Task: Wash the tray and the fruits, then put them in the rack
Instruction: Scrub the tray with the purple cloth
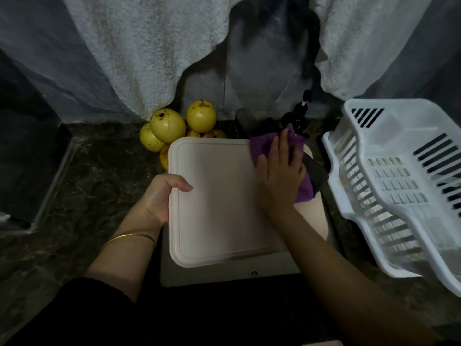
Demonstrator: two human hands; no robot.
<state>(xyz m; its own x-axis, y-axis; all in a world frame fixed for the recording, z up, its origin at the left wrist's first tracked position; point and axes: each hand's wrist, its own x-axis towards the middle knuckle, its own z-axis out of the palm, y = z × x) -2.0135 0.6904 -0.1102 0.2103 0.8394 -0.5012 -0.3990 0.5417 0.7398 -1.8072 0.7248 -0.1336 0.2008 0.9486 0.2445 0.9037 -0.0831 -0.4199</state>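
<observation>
Left hand [159,198] grips tray [219,196] edge over sink [224,275]; right hand [279,171] fingers lie flat, pressing purple cloth [264,143] on far corner. Fruits [174,128] beyond fingertips. Risk: hard wipe tips tray, knocks fruits.

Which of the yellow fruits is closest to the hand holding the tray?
The lowest fruit, half hidden behind the tray at its left edge; the others sit farther back from the left hand.

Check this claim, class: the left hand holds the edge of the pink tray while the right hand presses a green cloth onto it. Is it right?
No. The head view shows the cloth is purple, not green. The left hand does hold the edge of the pink tray while the right hand presses the cloth onto it.
</observation>
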